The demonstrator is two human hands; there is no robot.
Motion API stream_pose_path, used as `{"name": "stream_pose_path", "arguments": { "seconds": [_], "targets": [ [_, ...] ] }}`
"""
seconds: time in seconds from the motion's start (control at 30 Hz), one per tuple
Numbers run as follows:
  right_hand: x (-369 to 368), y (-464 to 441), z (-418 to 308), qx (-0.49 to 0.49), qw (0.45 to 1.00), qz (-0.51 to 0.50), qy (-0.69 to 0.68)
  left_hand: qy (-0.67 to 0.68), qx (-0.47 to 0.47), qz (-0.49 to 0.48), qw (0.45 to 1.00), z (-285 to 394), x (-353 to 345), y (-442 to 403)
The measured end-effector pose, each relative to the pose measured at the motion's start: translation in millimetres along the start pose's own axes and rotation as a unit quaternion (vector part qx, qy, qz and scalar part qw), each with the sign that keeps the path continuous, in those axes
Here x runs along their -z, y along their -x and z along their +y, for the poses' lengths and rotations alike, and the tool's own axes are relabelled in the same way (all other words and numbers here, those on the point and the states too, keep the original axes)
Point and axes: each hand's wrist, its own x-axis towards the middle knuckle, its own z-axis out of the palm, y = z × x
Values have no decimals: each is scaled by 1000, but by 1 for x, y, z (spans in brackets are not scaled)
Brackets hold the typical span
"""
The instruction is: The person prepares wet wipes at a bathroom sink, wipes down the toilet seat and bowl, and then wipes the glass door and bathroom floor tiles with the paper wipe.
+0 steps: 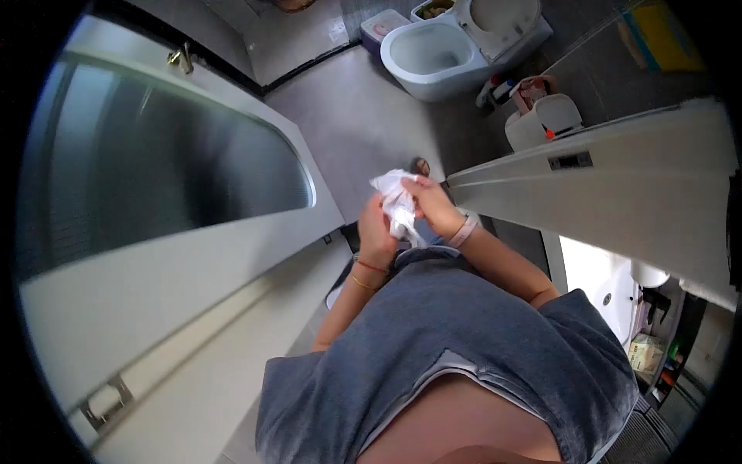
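A crumpled, thin white cloth or tissue (pixel 397 203) is held in front of my waist; its exact kind is hard to tell. My right hand (pixel 434 206) pinches its upper right side between thumb and fingers. On the other side, my left hand (pixel 376 232) is closed around its lower left edge, with the fingertips partly hidden behind it. The loose lower end hangs down between my wrists.
An open door with a frosted pane (pixel 193 166) stands on my left, and a door frame (pixel 618 178) is close on my right. Ahead are a toilet (pixel 433 54) with its lid up and a white bin (pixel 541 122). A washbasin (pixel 614 301) is at the lower right.
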Motion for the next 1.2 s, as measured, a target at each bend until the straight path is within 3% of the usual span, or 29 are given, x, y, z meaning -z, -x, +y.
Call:
{"name": "stream_pose_path", "arguments": {
  "seconds": [0.03, 0.1, 0.17, 0.23, 0.3, 0.33, 0.37, 0.4, 0.43, 0.47, 0.5, 0.57, 0.7, 0.73, 0.83, 0.9, 1.0, 1.1, 1.17, 1.2],
  "targets": [
    [2, -14, -16, 5, 999, 41, -17, -109, -49, 29, 992, 7, 7, -21],
    [20, -49, -47, -40, 992, 37, -113, 144, 27, 164, 975, 27, 23, -69],
    [32, -99, -62, -39, 988, 24, -146, -123, -30, 154, 980, 36, 61, -115],
    [32, -147, -86, -49, 992, 29, -113, -116, -27, 169, 978, 82, 46, -154],
    [21, -165, -116, -90, 994, -35, -54, -107, -20, 136, 985, 86, 58, -186],
    [16, -180, -124, -115, 992, -39, -41, -249, -87, 123, 957, 102, 53, -202],
    [15, -198, -134, -140, 989, -41, -26, -381, -156, 104, 906, 114, 44, -223],
    [18, -215, -140, -141, 989, -30, -37, -523, -270, 47, 807, 123, 36, -242],
    [21, -228, -143, -155, 973, -101, -140, -523, -261, 32, 811, 136, 20, -249],
    [24, -238, -145, -161, 942, -170, -240, -578, -153, -82, 797, 150, 0, -254],
    [15, -231, -172, -172, 933, -158, -273, -616, -48, -195, 762, 156, -17, -264],
    [24, -253, -161, -87, 963, -96, -238, -634, -171, -262, 707, 137, -31, -279],
    [64, -278, -156, -109, 958, 85, -251, -593, -119, -364, 709, 142, -54, -325],
    [68, -282, -159, -103, 930, 99, -340, -571, -148, -393, 705, 142, -54, -338],
    [73, -292, -169, 3, 909, 175, -377, -569, -130, -485, 651, 158, -56, -381],
    [66, -288, -203, -18, 882, 222, -416, -536, -183, -508, 649, 165, -54, -410],
    [55, -285, -228, 40, 865, 239, -440, -476, -206, -482, 706, 167, -58, -437],
    [57, -300, -233, 93, 845, 248, -464, -471, -161, -529, 688, 174, -58, -460],
    [62, -297, -234, 179, 825, 168, -509, -429, -179, -566, 680, 156, -53, -475],
    [70, -297, -235, 185, 823, 209, -495, -411, -202, -581, 673, 154, -54, -479]
  ]
}}
